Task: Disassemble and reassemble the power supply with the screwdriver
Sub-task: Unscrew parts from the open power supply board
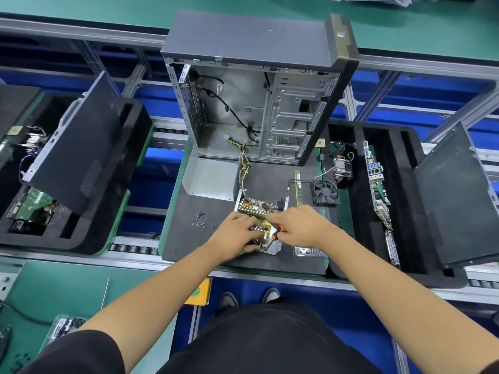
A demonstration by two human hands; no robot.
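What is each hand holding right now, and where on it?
The right hand grips the screwdriver by its orange-and-black handle. The left hand rests with spread fingers on the open power supply, holding nothing.

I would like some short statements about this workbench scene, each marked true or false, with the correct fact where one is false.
1. The power supply lies open, its circuit board showing. True.
2. The right hand holds the screwdriver. True.
3. The left hand rests on the computer case. False: it rests on the power supply.
4. Loose screws lie to the right of the cooling fan. False: they lie left of the power supply.
5. The computer case stands open, its interior showing. True.
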